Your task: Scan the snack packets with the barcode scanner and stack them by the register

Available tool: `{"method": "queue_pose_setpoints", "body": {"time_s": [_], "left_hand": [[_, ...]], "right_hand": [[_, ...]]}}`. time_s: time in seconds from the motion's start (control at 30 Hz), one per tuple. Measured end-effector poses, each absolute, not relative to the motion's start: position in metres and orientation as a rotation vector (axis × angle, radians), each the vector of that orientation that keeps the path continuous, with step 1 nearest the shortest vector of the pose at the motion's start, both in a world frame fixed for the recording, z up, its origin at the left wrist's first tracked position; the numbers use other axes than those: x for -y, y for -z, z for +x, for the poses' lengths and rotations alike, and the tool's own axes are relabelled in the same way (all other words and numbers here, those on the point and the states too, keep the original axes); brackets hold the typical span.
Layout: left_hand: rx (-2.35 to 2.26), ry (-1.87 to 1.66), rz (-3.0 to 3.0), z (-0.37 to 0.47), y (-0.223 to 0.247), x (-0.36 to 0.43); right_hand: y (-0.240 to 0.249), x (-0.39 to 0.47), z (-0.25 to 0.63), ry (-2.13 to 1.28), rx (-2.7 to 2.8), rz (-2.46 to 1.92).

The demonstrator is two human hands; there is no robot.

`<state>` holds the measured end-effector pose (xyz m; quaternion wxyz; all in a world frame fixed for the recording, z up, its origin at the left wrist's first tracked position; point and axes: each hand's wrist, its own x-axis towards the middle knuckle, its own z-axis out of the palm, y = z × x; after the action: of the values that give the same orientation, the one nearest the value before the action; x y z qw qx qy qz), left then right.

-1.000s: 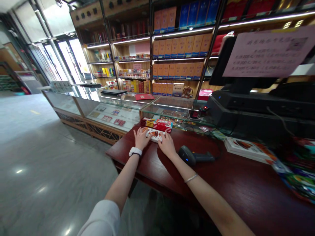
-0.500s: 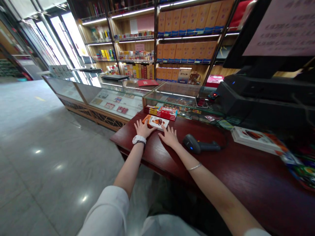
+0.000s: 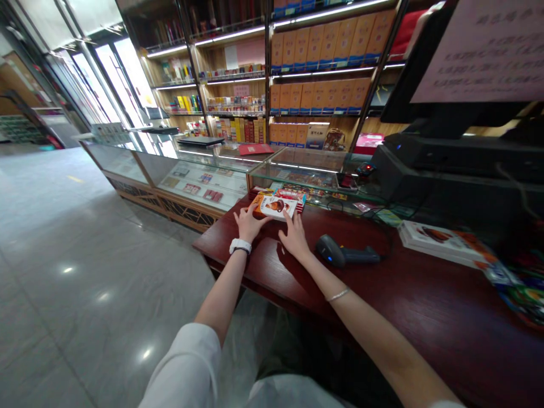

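Between my two hands is a white and orange box (image 3: 278, 207), tilted a little and overlapping the front of a stack of red packets (image 3: 301, 199) on the dark red desk (image 3: 272, 260). My left hand (image 3: 250, 222) has its thumb and fingers around the box's left end and near edge. At the right end, my right hand (image 3: 294, 232) touches the box with its fingertips, index finger on the top face. A black barcode scanner (image 3: 346, 253) lies on the desk to the right of my right hand.
Glass display cases (image 3: 191, 181) run behind and left of the desk. More white boxes (image 3: 440, 241) lie at the right, below a black monitor (image 3: 425, 73) on a dark base. Stocked shelves (image 3: 318, 73) line the back wall.
The box has been lifted slightly and moved back and to the right, now covering part of the red packets. Both hands have closed in on its ends.
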<state>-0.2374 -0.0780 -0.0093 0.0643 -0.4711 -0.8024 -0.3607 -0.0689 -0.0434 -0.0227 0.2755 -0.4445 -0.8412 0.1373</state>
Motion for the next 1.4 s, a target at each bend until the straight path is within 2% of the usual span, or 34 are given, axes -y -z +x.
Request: {"method": "queue_pose_setpoints", "body": {"time_s": [0.53,0.8,1.07,1.4], "left_hand": [[2.16,1.251,-1.539,-0.145,-0.04,0.048],[2.001,1.28,-1.723,-0.078,-0.042,0.024],[1.904,1.255,-1.825,-0.017,-0.043,0.008],[1.737,1.295,-2.015,-0.031,-0.041,0.007]], "right_hand": [[-0.035,0.031,0.027,-0.048,2.067,-1.191],[-0.025,0.024,0.107,-0.002,1.959,-1.255],[-0.018,-0.001,0.173,0.225,1.727,-1.352],[0.001,-0.016,0.199,0.286,1.642,-1.288]]}}
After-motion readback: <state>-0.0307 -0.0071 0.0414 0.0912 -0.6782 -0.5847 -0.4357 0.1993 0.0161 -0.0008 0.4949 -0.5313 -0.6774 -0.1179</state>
